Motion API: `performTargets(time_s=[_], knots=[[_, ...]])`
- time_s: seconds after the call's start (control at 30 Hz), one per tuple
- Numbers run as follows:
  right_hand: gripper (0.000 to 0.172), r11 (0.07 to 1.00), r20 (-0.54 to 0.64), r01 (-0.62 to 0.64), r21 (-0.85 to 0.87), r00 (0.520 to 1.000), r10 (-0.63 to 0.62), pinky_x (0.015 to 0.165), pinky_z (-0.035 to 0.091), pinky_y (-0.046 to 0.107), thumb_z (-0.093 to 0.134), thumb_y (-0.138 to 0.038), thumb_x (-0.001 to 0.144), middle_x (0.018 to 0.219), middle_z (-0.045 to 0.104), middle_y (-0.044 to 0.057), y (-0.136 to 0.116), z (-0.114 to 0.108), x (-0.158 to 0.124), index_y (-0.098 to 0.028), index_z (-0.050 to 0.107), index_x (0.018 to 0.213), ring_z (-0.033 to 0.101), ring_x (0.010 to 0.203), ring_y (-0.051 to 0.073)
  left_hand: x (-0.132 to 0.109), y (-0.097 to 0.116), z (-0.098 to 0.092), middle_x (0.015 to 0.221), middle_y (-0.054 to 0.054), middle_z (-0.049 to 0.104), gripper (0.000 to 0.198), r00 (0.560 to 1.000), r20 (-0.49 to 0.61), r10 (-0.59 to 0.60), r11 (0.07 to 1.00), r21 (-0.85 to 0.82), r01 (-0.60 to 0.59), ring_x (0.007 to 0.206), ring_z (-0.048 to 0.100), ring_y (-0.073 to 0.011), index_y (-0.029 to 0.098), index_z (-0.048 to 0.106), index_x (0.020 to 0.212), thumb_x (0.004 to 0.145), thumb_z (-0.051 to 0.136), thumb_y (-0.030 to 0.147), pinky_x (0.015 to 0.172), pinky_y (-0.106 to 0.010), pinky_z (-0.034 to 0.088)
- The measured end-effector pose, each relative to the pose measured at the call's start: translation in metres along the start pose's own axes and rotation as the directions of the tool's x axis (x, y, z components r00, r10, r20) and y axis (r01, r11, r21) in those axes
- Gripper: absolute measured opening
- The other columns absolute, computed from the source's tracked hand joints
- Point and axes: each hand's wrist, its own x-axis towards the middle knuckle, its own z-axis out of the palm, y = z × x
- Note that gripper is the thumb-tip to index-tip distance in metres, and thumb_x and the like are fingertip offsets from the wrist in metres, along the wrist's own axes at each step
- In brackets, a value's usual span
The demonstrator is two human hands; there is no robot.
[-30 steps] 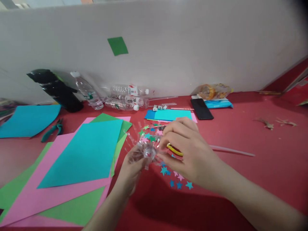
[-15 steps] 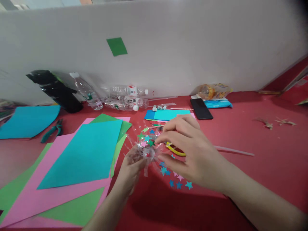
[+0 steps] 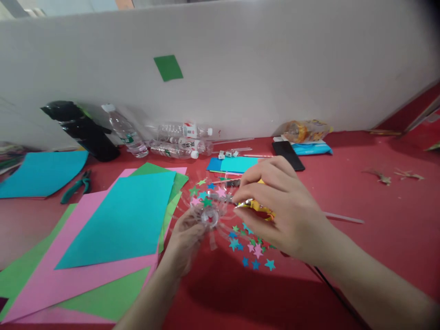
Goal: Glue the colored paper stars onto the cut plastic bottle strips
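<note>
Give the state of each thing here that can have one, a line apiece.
Plastic piece: split into splayed strips
Left hand: closed on the plastic piece
Right hand: fingertips close together, grip unclear
Loose stars: scattered, lying flat
Phone: lying, screen dark
Pliers: lying, handles spread
Clear bottle: standing, capped
Lying bottles: on their sides
Black container: standing
Paper sheets: overlapping, flat

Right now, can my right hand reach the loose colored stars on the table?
Probably yes: the loose colored stars lie close by the right hand, most uncovered, though I can't tell whether it's pinching something.
</note>
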Motion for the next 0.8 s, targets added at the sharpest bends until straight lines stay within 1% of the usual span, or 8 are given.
performTargets(time_s=[0.1, 0.2, 0.27, 0.37, 0.47, 0.57, 0.7, 0.8], knots=[[0.015, 0.999, 0.012, 0.037, 0.021, 0.999, -0.038, 0.081, 0.042, 0.037, 0.052, -0.013, 0.093, 0.084, 0.064, 0.003, 0.000, -0.001, 0.002, -0.018, 0.061, 0.081, 0.051, 0.083, 0.017, -0.001, 0.002, 0.001, 0.047, 0.006, 0.058, 0.040, 1.000, 0.012, 0.000, 1.000, 0.024, 0.000, 0.043, 0.051, -0.0074, 0.018, 0.074, 0.093, 0.054, 0.081, 0.018, 0.063, -0.024, 0.055], [0.016, 0.999, 0.013, 0.043, 0.033, 0.999, -0.044, 0.080, 0.042, 0.037, 0.052, -0.013, 0.093, 0.080, 0.064, 0.003, -0.001, 0.001, 0.002, -0.018, 0.060, 0.081, 0.051, 0.080, 0.017, -0.001, 0.003, 0.003, 0.045, 0.007, 0.054, 0.036, 0.999, 0.043, 0.014, 0.999, 0.040, -0.016, 0.042, 0.048, -0.0064, 0.018, 0.075, 0.092, 0.057, 0.080, 0.020, 0.063, -0.023, 0.054], [0.015, 0.999, 0.001, 0.045, 0.021, 0.999, -0.045, 0.078, 0.042, 0.037, 0.053, -0.012, 0.092, 0.080, 0.065, 0.003, -0.001, 0.002, 0.002, -0.018, 0.061, 0.081, 0.051, 0.080, 0.017, 0.000, 0.003, 0.003, 0.049, 0.006, 0.056, 0.033, 0.997, 0.073, 0.018, 0.999, 0.036, -0.021, 0.046, 0.052, -0.0080, 0.019, 0.076, 0.091, 0.058, 0.079, 0.019, 0.063, -0.024, 0.055], [0.015, 0.998, -0.027, 0.069, -0.010, 0.997, -0.069, 0.077, 0.042, 0.037, 0.052, -0.010, 0.093, 0.081, 0.066, 0.004, -0.001, 0.006, 0.001, -0.016, 0.062, 0.083, 0.051, 0.080, 0.018, 0.002, 0.000, 0.001, 0.068, 0.000, 0.069, 0.033, 0.996, 0.087, 0.017, 1.000, 0.018, -0.019, 0.060, 0.063, -0.0132, 0.020, 0.076, 0.090, 0.057, 0.078, 0.017, 0.063, -0.025, 0.055], [0.013, 0.994, -0.046, 0.104, -0.042, 0.993, -0.106, 0.077, 0.043, 0.037, 0.053, -0.011, 0.093, 0.083, 0.067, 0.006, -0.001, 0.010, 0.000, -0.014, 0.064, 0.086, 0.052, 0.080, 0.018, 0.004, -0.004, -0.002, 0.081, -0.004, 0.074, 0.033, 0.996, 0.086, 0.009, 1.000, 0.002, -0.009, 0.067, 0.065, -0.0152, 0.019, 0.076, 0.090, 0.056, 0.077, 0.016, 0.061, -0.024, 0.054], [0.012, 0.993, -0.039, 0.101, -0.057, 0.994, -0.104, 0.079, 0.043, 0.038, 0.053, -0.013, 0.094, 0.085, 0.068, 0.007, -0.003, 0.013, -0.001, -0.014, 0.064, 0.089, 0.053, 0.083, 0.019, 0.005, -0.005, -0.003, 0.079, -0.002, 0.074, 0.033, 0.996, 0.084, 0.017, 1.000, -0.010, -0.016, 0.061, 0.063, -0.0120, 0.019, 0.075, 0.090, 0.057, 0.074, 0.015, 0.055, -0.020, 0.051], [0.012, 0.998, -0.047, 0.055, -0.009, 0.997, -0.055, 0.080, 0.043, 0.039, 0.053, -0.015, 0.093, 0.082, 0.068, 0.005, -0.006, 0.013, -0.002, -0.017, 0.063, 0.086, 0.053, 0.083, 0.019, 0.004, -0.004, -0.002, 0.067, 0.001, 0.070, 0.030, 0.997, 0.082, -0.002, 1.000, 0.007, 0.002, 0.043, 0.052, -0.0059, 0.018, 0.074, 0.087, 0.057, 0.073, 0.014, 0.041, -0.015, 0.040], [0.012, 0.998, -0.055, 0.030, 0.047, 0.998, -0.028, 0.079, 0.043, 0.037, 0.052, -0.013, 0.093, 0.081, 0.067, 0.004, -0.006, 0.012, -0.002, -0.018, 0.062, 0.087, 0.053, 0.082, 0.018, 0.002, -0.003, -0.002, 0.071, 0.000, 0.072, 0.030, 0.997, 0.075, -0.001, 1.000, -0.001, 0.002, 0.049, 0.058, -0.0085, 0.018, 0.073, 0.086, 0.056, 0.072, 0.014, 0.048, -0.018, 0.046]])
